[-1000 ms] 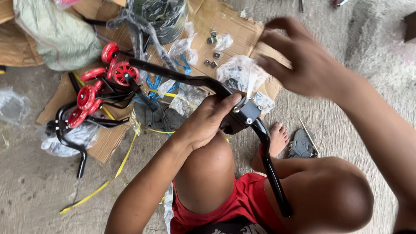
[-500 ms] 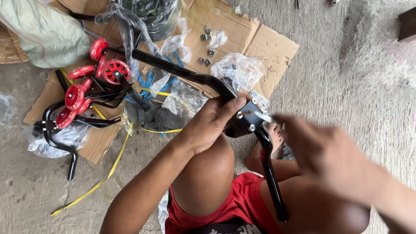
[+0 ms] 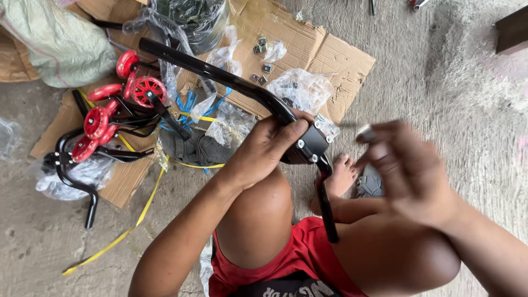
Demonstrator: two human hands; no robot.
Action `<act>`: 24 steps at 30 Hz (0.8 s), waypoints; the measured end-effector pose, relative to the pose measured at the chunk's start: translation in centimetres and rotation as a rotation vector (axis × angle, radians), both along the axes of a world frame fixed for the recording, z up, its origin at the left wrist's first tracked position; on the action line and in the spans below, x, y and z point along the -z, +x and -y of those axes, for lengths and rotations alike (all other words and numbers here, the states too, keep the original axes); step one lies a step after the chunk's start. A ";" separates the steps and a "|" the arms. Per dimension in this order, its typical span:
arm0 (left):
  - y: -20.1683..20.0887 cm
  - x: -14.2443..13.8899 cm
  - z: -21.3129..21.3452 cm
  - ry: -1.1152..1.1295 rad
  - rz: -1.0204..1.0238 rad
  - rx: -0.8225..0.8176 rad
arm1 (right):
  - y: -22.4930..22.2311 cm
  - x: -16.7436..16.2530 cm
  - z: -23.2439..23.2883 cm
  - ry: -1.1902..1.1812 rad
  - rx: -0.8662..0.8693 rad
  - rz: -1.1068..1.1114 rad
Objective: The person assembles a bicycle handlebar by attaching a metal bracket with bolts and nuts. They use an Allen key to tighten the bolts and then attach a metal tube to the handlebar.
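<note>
My left hand (image 3: 264, 151) grips a bent black handlebar (image 3: 220, 77) at its middle clamp (image 3: 311, 146), which shows two bolt heads. The bar runs from the upper left down between my knees. My right hand (image 3: 404, 168) is blurred, just right of the clamp, and pinches a small pale metal part (image 3: 366, 132) between thumb and fingers. My bare foot (image 3: 341, 176) rests on the concrete below the clamp.
Flattened cardboard (image 3: 330, 55) lies ahead with small square nuts (image 3: 263, 52), crumpled plastic bags (image 3: 300, 88) and red training wheels on black brackets (image 3: 118, 110). A second black handlebar (image 3: 71, 181), yellow strapping (image 3: 137, 214), a green sack (image 3: 55, 41) and a grey sandal (image 3: 371, 187) lie around.
My right hand rose from low beside my knee to level with the clamp, now holding a small part. The left hand keeps its grip on the handlebar.
</note>
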State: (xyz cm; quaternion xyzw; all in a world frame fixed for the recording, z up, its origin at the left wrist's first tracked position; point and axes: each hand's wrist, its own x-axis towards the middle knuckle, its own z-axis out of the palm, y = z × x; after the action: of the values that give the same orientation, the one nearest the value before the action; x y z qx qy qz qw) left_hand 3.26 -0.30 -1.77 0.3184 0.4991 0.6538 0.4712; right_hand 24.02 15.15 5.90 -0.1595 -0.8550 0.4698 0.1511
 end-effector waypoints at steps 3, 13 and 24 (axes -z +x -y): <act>-0.7 0.5 0.5 0.023 0.081 -0.049 | -0.8 -0.2 -0.7 -0.240 0.002 -0.094; -5.1 -2.5 -2.1 -0.067 0.477 -0.119 | -5.9 -3.1 -0.2 0.304 -0.102 0.030; -4.2 -4.1 -3.5 0.241 0.438 0.126 | -4.3 -0.9 1.4 -0.347 0.053 -0.037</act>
State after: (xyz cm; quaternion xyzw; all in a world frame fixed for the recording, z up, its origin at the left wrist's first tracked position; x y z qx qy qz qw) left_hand -0.99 3.15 2.38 0.2534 0.2830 0.7313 0.5665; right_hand 19.72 13.80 6.80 -0.1968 -0.7538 0.6089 0.1494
